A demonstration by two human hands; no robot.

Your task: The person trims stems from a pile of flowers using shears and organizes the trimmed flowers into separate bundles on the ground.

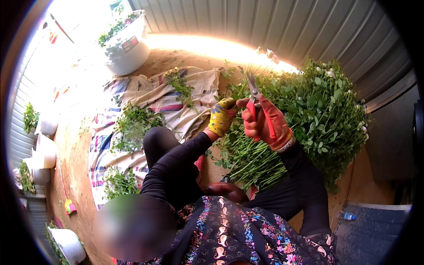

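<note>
Pruning shears with red handles are in my right hand, which wears a red glove. Their blades point up and away from me. My left hand, in a yellow flower-patterned glove, has its fingers curled close to the right fingertips. Whether a stem lies between those fingers is too small to tell. A large pile of leafy cut rose stems lies in front and to the right, with pale blooms along its far edge. Its bare stem ends reach below my right hand. Pinkish roses show beyond the shears.
A striped cloth covers ground at the left, bearing several small leafy bunches. A white tub with greenery stands beyond it. More white containers line the left wall. Corrugated metal rises ahead. A plastic bottle lies at lower right.
</note>
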